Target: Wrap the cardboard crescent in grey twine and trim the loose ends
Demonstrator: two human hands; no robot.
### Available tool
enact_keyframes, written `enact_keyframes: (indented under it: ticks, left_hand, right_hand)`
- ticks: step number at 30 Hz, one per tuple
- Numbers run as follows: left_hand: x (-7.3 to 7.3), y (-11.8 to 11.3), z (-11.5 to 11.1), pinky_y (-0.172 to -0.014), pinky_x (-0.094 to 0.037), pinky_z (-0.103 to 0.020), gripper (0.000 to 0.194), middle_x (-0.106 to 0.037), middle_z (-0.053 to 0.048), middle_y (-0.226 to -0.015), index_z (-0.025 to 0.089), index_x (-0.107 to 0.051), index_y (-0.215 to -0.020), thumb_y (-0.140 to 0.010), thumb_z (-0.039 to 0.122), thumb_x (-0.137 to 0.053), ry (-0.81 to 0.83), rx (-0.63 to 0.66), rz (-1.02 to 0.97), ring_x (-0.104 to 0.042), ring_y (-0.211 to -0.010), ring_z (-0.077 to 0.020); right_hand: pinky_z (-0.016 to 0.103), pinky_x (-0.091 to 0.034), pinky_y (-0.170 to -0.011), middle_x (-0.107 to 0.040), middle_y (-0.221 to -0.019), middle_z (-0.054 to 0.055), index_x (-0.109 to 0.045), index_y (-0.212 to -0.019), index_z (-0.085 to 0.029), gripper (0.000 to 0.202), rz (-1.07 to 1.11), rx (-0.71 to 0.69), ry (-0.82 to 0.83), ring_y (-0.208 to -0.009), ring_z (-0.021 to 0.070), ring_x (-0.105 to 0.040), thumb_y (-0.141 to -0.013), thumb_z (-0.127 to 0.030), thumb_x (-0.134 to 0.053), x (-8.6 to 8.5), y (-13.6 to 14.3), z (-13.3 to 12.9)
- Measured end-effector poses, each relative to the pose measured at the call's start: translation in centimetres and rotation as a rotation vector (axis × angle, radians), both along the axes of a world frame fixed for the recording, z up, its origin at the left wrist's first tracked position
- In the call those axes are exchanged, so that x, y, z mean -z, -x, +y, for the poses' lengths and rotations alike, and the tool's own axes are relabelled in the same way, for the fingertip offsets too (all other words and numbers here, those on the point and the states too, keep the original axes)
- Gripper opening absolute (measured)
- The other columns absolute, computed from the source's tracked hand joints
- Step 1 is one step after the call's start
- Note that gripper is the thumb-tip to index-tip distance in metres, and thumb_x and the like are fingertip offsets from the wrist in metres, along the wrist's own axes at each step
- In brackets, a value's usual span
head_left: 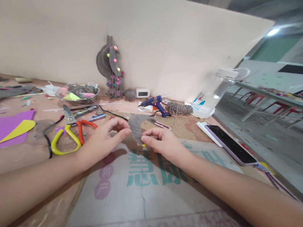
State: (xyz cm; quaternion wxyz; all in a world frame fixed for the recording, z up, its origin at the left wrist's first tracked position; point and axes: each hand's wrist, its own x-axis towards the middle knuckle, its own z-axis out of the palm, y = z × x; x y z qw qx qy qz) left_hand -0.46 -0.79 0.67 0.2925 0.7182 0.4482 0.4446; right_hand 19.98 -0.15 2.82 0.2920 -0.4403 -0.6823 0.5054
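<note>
1. With twelve o'clock taken as straight toward the pale wall (157, 50), the grey curved piece (137, 124) marks the dial's centre, between the two hands.
2. The left hand (114, 133) comes in from eight o'clock, thumb and forefinger curved toward each other at the piece's left edge; whether they grip it, I cannot tell.
3. The right hand (161, 141) comes in from four o'clock, its thumb and forefinger pinching the piece at its lower right edge.
4. Toward six o'clock spreads a printed sheet (115, 210) with green characters and purple circles, reaching under both forearms.
5. Just beside the piece, near two o'clock, lies a pink-handled tool (162, 125); beyond it, at one, a blue glue gun (157, 105) with a small red light.
6. At two o'clock are a grey yarn skein (180, 108) and, farther off, a clear bottle (209, 92); at three, a phone (231, 144).
7. At nine o'clock lie scissors (67, 139) with yellow and red handles, and past them purple sheets (2, 134) beneath a yellow cutout (18, 131).
8. At eleven o'clock a grey ornament (104, 60) dotted with coloured balls is against the wall; nearer twelve, a yarn ball (130, 94) and a white digital timer (142, 93).
</note>
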Motion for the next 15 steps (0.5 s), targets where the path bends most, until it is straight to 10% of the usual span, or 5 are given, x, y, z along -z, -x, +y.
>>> enact_keyframes:
  ticks: [15]
  left_hand:
    - [-1.2,-0.9,-0.8,-0.056,-0.042,-0.024,0.028,-0.061,0.002,-0.065,0.018,-0.059,-0.071,-0.084,0.042,-0.051,0.183,0.129,0.087,-0.055,-0.062,-0.0128]
  right_hand:
    - [0.022,-0.028,-0.05,-0.046,-0.06,-0.004,-0.062,-0.08,-0.015,0.025,-0.074,0.014,-0.097,-0.053,0.0082,-0.038,-0.077,-0.039,-0.059,0.2,0.2,-0.1]
